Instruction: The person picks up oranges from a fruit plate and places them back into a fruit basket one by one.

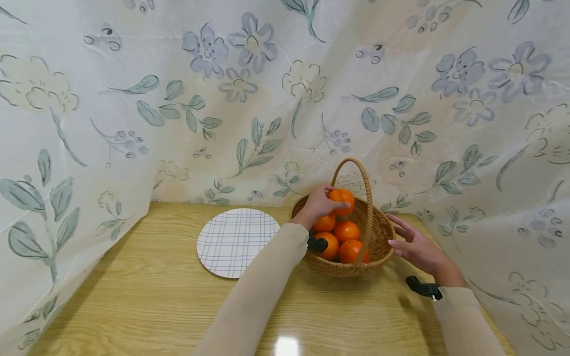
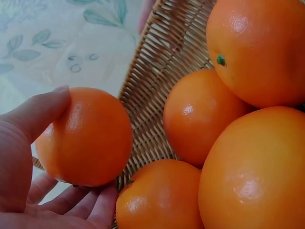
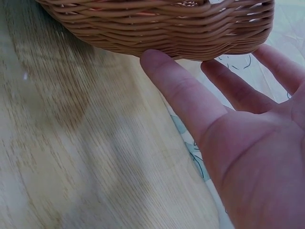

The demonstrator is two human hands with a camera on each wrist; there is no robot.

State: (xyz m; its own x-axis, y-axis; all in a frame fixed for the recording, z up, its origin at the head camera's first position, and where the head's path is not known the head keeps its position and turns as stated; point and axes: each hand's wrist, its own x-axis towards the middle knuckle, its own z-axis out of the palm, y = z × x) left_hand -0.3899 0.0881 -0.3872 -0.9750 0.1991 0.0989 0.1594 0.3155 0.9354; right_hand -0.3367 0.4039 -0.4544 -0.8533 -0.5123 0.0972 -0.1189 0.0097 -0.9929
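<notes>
An orange [image 2: 86,138] sits between the thumb and fingers of my left hand [image 1: 318,203], held over the back left of the wicker basket [image 1: 380,237]. Several more oranges [image 1: 347,231] lie in the basket, bunched toward its left and front. In the left wrist view the held orange is beside them, near the woven wall. My right hand [image 1: 418,249] is at the basket's right side. Its thumb and fingers are extended and spread, their tips touching the outer wicker [image 3: 167,36] in the right wrist view.
A round white placemat with blue checked lines [image 1: 236,242] lies left of the basket, partly behind my left forearm. The basket's tall arched handle [image 1: 368,198] rises right of my left hand. Floral cloth [image 1: 249,148] hangs around the back and sides of the wooden table [image 1: 169,296].
</notes>
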